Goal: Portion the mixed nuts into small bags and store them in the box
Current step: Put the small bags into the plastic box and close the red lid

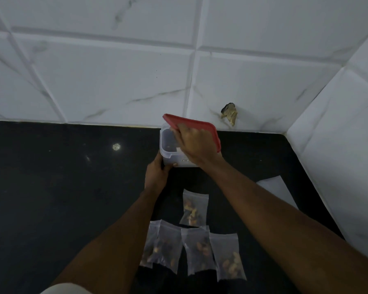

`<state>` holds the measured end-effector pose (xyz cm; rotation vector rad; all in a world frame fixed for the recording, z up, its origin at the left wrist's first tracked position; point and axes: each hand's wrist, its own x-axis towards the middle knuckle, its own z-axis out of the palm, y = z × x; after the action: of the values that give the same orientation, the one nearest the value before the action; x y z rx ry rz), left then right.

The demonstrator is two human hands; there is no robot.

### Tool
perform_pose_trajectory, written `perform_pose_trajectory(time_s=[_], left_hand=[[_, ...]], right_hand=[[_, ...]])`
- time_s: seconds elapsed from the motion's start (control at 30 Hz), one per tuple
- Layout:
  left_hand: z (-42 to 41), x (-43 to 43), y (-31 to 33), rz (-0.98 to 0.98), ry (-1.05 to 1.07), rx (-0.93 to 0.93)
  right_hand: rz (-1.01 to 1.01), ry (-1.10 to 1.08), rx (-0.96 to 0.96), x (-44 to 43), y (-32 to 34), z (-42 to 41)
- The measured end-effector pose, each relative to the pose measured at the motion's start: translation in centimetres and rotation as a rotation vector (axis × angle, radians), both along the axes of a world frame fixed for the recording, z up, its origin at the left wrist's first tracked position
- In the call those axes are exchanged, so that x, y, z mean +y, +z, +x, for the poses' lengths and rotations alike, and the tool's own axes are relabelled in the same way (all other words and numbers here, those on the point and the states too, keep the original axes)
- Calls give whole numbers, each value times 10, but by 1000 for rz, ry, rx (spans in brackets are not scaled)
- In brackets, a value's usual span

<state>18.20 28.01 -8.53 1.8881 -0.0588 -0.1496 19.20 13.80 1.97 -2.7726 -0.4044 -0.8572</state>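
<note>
item: clear box (168,145), at the back of the black counter (72,187), close to the tiled wall. red lid (200,125) tilted over it, left side of the box uncovered; contents unclear.
left hand (156,174): grip curled round the box's near left corner.
right hand (194,145): grip clamped on the lid.
five filled bags (197,249): flat on the counter, nearer the person, outside the box.
risk: a stuck lid could drag or tip the light box if the left grip slackens; forearms passing over the bags could sweep them aside.

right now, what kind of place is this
Likely a home kitchen corner: a black counter meets white wall tiles, and a plastic food box and bags of nuts sit on it.
</note>
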Motion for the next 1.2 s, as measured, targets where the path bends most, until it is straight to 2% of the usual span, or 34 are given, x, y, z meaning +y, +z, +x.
perform_pose_trajectory(time_s=[0.1,0.17,0.33,0.47,0.57,0.63,0.73,0.8,0.87,1.0,1.1,1.2], left_hand=[[-2,0,6,-37,-1,26],[-2,0,9,-44,-7,31],[-6,-3,14,-30,37,37],[-22,-11,17,64,287,60],[-43,-27,26,152,446,4],[-55,-38,31,203,468,-43],[-71,-63,38,228,378,-117],[-78,-79,42,222,279,-154],[-82,-96,48,223,115,-145],[-89,-137,62,293,-307,30],[-96,-166,61,355,-521,134],[-101,-189,53,414,-594,195]], right_hand=[[250,-46,-109,-10,28,-6],[446,-160,-186,-29,42,-10],[883,-479,-152,-103,42,-26],[1196,-767,-149,-157,13,-44],[1512,-902,-84,-194,-15,-53],[1678,-932,-33,-212,-31,-58],[1872,-997,55,-232,-45,-67],[1853,-1070,153,-246,-53,-67],[1715,-1115,318,-257,-59,-69],[1499,-1051,588,-261,-60,-83],[1458,-980,631,-261,-57,-93],[1435,-942,624,-262,-52,-105]])
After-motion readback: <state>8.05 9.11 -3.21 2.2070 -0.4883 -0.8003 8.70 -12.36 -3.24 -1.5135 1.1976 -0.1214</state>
